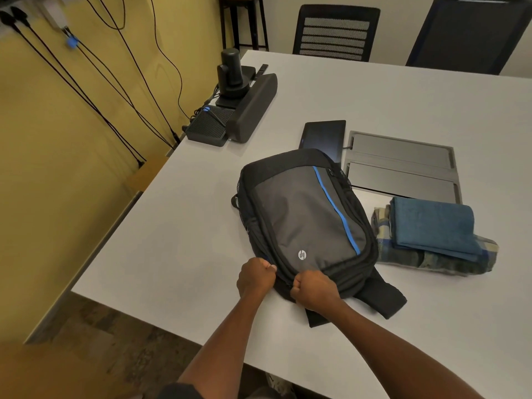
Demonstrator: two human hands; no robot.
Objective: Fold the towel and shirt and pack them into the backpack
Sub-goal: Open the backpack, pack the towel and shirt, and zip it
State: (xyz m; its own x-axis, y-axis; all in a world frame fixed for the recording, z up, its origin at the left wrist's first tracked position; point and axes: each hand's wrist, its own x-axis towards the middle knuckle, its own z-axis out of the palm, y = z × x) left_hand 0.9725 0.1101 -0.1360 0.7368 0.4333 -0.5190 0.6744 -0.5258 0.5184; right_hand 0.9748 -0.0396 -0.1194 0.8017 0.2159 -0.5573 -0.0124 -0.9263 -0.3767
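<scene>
A black and grey backpack [305,220] with a blue stripe lies flat on the white table [178,226], its top end toward me. My left hand [254,276] and my right hand [312,289] are both clenched on the backpack's near edge along its zipper line. To the right of the backpack lies a folded blue towel [431,227] stacked on a folded plaid shirt [431,260]. A black strap [383,298] sticks out from under the backpack at the near right.
A tablet [324,138] and a grey recessed panel [403,168] lie behind the backpack. A black speaker bar with a camera [247,102] sits at the far left edge. Two chairs [335,33] stand beyond the table. Cables hang on the yellow wall [86,125].
</scene>
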